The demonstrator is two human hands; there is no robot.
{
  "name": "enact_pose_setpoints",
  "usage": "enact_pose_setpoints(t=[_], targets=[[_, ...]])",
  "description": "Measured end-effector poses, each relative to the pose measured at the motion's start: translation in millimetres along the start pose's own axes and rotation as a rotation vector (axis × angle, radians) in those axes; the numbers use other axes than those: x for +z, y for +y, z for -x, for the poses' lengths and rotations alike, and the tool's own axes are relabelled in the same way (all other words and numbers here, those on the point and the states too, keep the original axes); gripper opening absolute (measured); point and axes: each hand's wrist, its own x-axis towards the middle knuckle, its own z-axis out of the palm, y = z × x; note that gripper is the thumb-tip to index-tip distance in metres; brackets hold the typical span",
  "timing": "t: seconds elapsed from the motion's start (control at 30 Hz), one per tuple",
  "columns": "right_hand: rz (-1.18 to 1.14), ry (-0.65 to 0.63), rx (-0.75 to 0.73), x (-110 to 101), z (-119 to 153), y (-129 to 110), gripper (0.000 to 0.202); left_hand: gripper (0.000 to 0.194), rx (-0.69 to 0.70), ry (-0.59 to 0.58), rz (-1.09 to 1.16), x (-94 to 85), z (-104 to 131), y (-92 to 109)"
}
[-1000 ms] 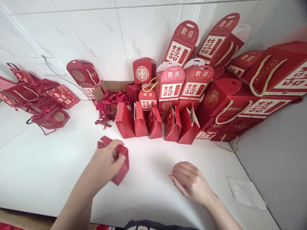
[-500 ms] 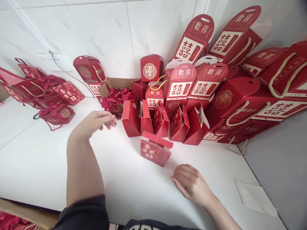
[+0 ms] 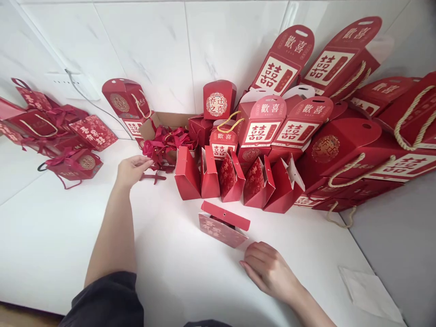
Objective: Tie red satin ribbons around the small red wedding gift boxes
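Observation:
My left hand (image 3: 133, 170) is at the ribbon pile's left edge, fingertips pinched together on a dark red ribbon (image 3: 153, 176). Behind them, the cardboard box (image 3: 170, 119) holds a heap of red ribbon bows (image 3: 170, 141). A small red gift box (image 3: 223, 227) with pale lettering on its front stands by itself on the white table, its top flap folded over and a gap showing beneath. Close to its right lower corner, my right hand (image 3: 267, 268) rests with fingers curled in; whether it touches the box is unclear.
Several open-topped red gift boxes (image 3: 230, 179) line up in front of stacked red boxes with rope handles (image 3: 344, 145). More boxes with bows (image 3: 73, 164) lie at the left. A white sheet (image 3: 369, 290) is at the right, and a cable (image 3: 88, 102) runs down the tiled wall.
My left hand has moved left and closed its fingertips at the ribbons; a ribbon end now shows on the table. The lone gift box shows more of its top. My right hand has barely moved.

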Motion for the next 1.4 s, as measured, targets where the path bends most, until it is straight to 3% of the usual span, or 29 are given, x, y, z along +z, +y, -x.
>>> enact_pose_setpoints(t=[0.1,0.17,0.23,0.3,0.53,0.67,0.77,0.87,0.97,1.13,1.27,1.4], targets=[[-0.022,0.007,-0.005,-3,-1,0,0.023,0.046,0.057,-0.121,0.17,-20.5,15,20],[-0.058,0.014,-0.009,-9,-4,1,0.02,0.047,0.044,-0.267,0.27,-31.5,28,36],[-0.117,0.033,-0.01,-19,-8,1,0.017,0.049,0.036,-0.42,0.319,-39.6,43,53],[-0.191,0.075,-0.005,-36,-15,0,0.015,0.044,0.074,-0.488,0.288,-44.6,58,70],[-0.259,0.371,0.088,-109,-70,-28,0.022,0.026,0.334,-0.573,0.154,-39.2,110,136],[-0.106,0.395,0.044,-119,-94,-44,0.041,0.021,0.604,-0.406,0.03,-26.2,140,159],[-0.048,0.428,-0.009,-114,-99,-45,0.034,0.023,0.785,-0.262,-0.007,-16.3,157,164],[-0.038,0.428,-0.038,-110,-97,-41,0.028,0.028,0.896,-0.263,0.0,-9.5,166,165],[-0.041,0.426,-0.061,-115,-95,-34,0.024,0.029,0.92,-0.395,0.04,-7.3,164,167],[-0.016,0.385,-0.092,-135,-84,-20,0.025,0.037,0.791,-0.728,0.119,0.3,136,163],[-0.106,0.324,0.003,-144,-77,-4,0.019,0.04,0.765,-0.753,-0.1,20.9,116,154],[-0.277,0.165,0.112,-138,-83,8,0.01,0.036,0.687,-0.799,-0.177,35.1,113,150]])
